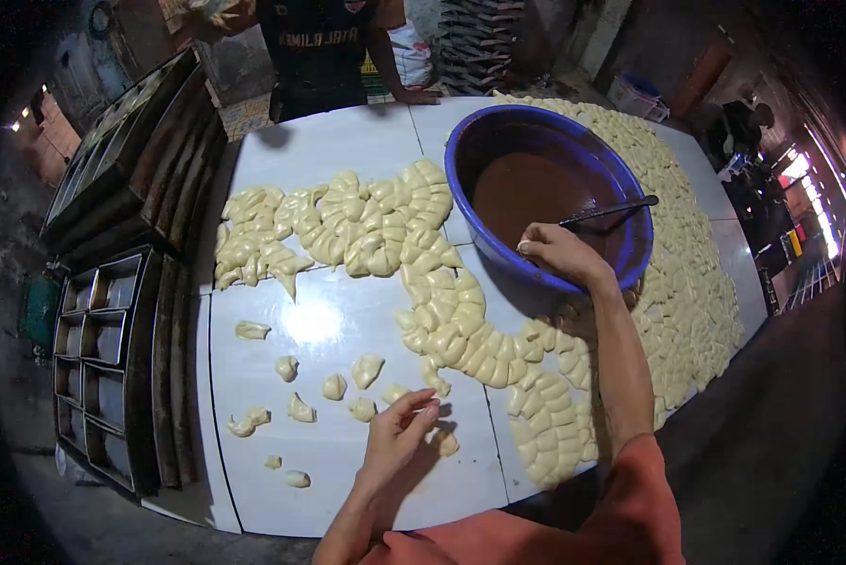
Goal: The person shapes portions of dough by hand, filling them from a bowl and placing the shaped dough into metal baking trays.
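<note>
My right hand (566, 254) reaches over the near rim of a blue tub (503, 273), which is partly filled with brown liquid (522, 193). Its fingers are pinched around a small pale bit that looks like a piece of dough (524, 248). Lower down, my left hand (402, 435) hovers above the white table with its fingers loosely stretched, nothing visible in them. A small dough lump (446, 443) lies beside its fingertips. Several loose dough pieces (367, 370) are scattered to the left of it. A dark-handled tool (611, 209) leans across the tub's right rim.
Rows of pale dough pieces (456, 311) curve across the white-tiled table (319, 499); a wide dough layer (686, 254) covers its right side. Metal baking pans (103, 372) stand stacked along the left edge. Across the table stands a person in a dark shirt (319, 56).
</note>
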### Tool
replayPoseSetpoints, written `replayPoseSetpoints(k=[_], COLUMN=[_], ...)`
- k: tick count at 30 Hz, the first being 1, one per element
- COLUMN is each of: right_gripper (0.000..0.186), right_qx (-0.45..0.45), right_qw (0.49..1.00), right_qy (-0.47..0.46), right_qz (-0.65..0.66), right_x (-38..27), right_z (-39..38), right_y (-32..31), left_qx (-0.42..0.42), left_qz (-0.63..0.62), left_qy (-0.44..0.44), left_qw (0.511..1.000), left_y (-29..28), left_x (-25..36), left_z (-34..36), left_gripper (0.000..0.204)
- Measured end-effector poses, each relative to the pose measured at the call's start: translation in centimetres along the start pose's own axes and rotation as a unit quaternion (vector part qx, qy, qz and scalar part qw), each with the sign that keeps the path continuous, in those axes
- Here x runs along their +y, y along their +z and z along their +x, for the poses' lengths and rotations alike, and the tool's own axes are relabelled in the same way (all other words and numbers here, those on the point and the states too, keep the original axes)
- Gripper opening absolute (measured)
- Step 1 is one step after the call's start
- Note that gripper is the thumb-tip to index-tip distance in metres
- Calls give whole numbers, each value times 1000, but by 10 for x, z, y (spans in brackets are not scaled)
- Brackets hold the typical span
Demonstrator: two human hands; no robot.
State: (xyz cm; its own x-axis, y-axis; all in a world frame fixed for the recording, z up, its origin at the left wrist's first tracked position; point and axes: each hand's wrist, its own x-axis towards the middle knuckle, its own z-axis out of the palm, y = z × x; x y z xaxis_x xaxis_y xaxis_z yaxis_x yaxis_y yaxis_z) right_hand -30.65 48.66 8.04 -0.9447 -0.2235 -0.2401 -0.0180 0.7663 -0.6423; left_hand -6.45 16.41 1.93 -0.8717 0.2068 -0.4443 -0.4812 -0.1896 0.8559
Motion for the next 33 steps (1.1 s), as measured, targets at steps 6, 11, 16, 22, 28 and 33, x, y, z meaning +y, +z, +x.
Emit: replayPoseSetpoints(k=[6,11,16,22,28,33], right_gripper=[19,16,19,45,36,18], right_qx=[156,91,33,-42,160,189], right_qw=[923,791,759,854,957,943], right_qy=[-52,-59,-29,-4,-185,-213], right_qz=[348,603,650,519,154,171], right_x=[-47,-89,-132,-177,-216,-213], right_z=[-40,-80,-111,-154,-169,-158], right_y=[15,77,174,235,294,326], left_qx=[-52,-95,-41,114,138,198], left_qz=[-3,-67,-322,-335,-284,-103], left_qy=[41,74,13,68,97,200], left_qw=[998,990,946,933,944,954], left_y=[12,28,13,-73,-105,-125], left_x=[17,39,42,8,0,0], left_z=[12,29,5,-27,-49,-59], left_gripper=[40,50,40,18,35,37])
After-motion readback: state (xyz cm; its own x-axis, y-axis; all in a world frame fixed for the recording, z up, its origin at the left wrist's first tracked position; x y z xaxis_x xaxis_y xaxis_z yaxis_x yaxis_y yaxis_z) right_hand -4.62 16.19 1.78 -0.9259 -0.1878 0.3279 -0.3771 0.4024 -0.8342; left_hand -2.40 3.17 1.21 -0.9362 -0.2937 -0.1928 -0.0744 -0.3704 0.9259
